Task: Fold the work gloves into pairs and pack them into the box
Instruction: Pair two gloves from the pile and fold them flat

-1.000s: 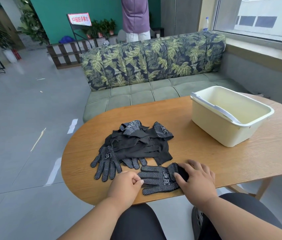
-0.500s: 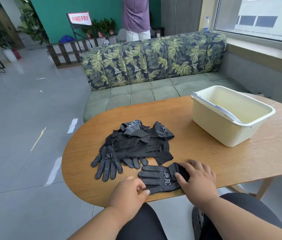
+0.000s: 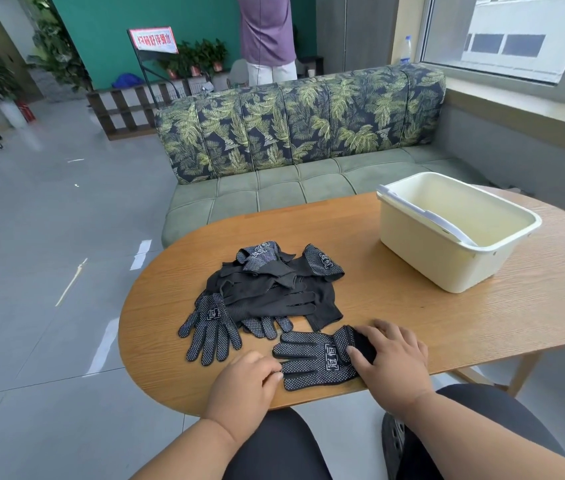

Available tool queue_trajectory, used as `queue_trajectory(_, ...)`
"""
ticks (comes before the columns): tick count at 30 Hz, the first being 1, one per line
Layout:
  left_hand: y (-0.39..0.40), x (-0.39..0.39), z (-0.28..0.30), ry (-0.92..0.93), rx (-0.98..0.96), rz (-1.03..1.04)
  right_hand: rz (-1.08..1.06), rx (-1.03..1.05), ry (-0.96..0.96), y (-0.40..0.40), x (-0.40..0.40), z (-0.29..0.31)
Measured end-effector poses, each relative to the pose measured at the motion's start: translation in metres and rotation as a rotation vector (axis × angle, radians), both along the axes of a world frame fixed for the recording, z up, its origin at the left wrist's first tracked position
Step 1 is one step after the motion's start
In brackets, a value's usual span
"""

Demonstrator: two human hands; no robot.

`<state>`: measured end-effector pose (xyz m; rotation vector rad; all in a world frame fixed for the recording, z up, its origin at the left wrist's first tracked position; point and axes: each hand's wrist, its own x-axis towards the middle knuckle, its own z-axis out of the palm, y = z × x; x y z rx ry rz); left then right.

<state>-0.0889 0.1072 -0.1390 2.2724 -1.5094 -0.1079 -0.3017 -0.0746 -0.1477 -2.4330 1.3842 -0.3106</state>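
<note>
Here's the near edge of the wooden table (image 3: 412, 306), and both hands are down on one set of gloves (image 3: 315, 358), dotted palm up, fingers pointing to the person's left. The right hand (image 3: 391, 358) lies over the cuff end, fingers fairly straight and spread, pressing the fabric flat rather than curling round it. The left hand (image 3: 246, 382) sits at the fingertip end with its fingers bent inward against the glove tips; whether it actually pinches the fabric or merely rests against it cannot be told from this angle.

Is that one glove or two stacked? It looks like a layered pair (the doubled edge along the cuff hints at it), but that is a reading, not a certainty.

Just beyond, toward the middle of the table, lies the loose pile of gloves (image 3: 274, 289), a black tangle with cuffs and fingers crossing every way, and one single glove (image 3: 211, 327) splayed flat at its left edge. None of these appear sorted or folded.

Off to the right stands the cream box (image 3: 447, 258), well apart from the hands, with its handle lying across the opening. What can be seen of the inside shows no gloves.

So the judgement: very early going. Nothing packed, one set being lined up for its fold, and the whole pile still to be matched, folded and carried across to the box.
</note>
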Motion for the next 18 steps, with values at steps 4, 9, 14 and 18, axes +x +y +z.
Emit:
queue_trajectory(4, 0.002, 0.004, -0.003, -0.064, -0.04, -0.046, 0.006, -0.002, -0.016, 0.0, 0.0, 0.001)
queue_trajectory(9, 0.0, -0.002, 0.008, -0.036, -0.051, -0.059, 0.016, -0.029, -0.047, 0.002, -0.001, -0.001)
queue_trajectory(14, -0.004, -0.017, 0.016, 0.036, 0.037, -0.06, 0.209, -0.297, -0.197, 0.007, 0.002, -0.005)
queue_trajectory(18, -0.01, -0.02, 0.021, 0.089, 0.115, 0.014, 0.464, -0.418, -0.196, 0.016, 0.009, -0.008)
